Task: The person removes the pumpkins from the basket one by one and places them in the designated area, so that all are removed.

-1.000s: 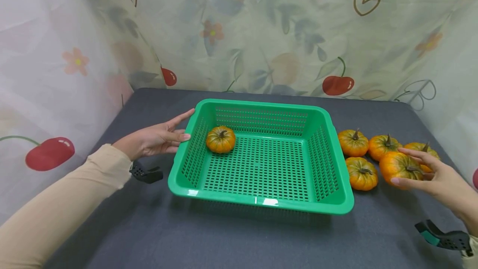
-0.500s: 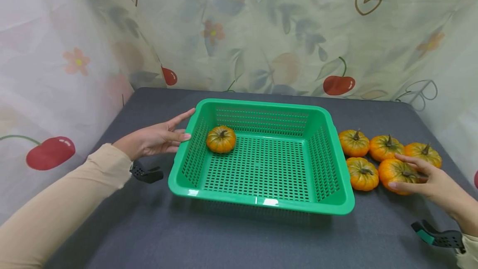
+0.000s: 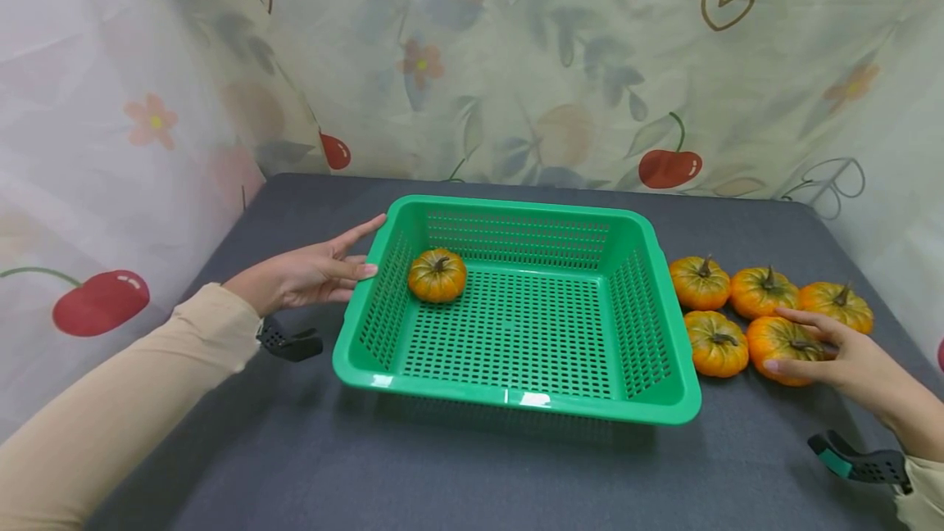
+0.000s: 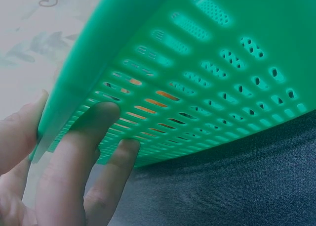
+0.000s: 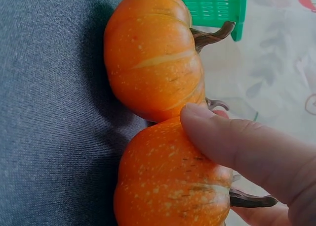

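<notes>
My left hand (image 3: 302,275) grips the left rim of a green plastic basket (image 3: 509,406), which has slotted walls. In the left wrist view, its fingers (image 4: 74,157) press against the basket's outer wall (image 4: 222,43) under the rim. One small orange pumpkin (image 3: 437,275) sits inside the basket, near its left wall. At the right, my right hand (image 3: 859,359) holds another pumpkin (image 3: 782,351) that rests on the table, thumb on its near side and fingers at the far side. The right wrist view shows the thumb (image 5: 232,142) on this pumpkin (image 5: 168,181), touching its neighbour (image 5: 153,53).
Several more pumpkins stand close together right of the basket: a front one (image 3: 715,344) and a back row (image 3: 763,292). Dark grey cloth covers the table (image 3: 442,482). A printed curtain (image 3: 501,64) stands behind and at both sides.
My right hand has lowered the pumpkin and shifted it slightly left, down onto the table beside the front pumpkin. It still holds it. The left hand and basket have stayed put.
</notes>
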`<state>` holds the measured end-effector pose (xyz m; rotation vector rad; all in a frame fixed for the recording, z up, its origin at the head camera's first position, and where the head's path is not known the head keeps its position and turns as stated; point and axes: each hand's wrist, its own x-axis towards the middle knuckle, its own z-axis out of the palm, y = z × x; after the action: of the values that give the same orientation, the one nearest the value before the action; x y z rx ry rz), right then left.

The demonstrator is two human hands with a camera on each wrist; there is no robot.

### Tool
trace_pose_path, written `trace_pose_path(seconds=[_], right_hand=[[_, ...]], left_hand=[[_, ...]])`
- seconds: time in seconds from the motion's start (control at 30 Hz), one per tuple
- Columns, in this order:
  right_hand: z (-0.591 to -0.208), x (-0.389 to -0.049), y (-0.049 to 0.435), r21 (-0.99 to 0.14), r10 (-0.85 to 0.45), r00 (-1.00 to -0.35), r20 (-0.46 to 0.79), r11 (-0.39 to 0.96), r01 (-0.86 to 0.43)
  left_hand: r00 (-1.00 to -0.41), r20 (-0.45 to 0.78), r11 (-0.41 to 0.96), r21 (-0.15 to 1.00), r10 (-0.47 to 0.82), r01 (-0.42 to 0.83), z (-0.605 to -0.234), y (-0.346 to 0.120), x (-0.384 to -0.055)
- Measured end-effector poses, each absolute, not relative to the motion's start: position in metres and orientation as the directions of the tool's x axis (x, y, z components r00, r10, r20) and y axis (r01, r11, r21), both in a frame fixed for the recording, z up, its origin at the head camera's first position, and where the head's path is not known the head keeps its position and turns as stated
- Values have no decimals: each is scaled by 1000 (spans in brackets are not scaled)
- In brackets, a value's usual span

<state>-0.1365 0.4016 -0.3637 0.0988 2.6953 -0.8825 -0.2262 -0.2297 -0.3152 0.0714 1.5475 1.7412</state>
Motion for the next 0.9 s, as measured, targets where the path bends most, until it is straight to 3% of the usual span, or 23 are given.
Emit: trace_pose_path(seconds=[0.9], right_hand=[[-370,-139,401,-588,-32,-948,-316,791,169]], left_hand=[[-690,-438,54,863,577,-503,-316,-230,-226]])
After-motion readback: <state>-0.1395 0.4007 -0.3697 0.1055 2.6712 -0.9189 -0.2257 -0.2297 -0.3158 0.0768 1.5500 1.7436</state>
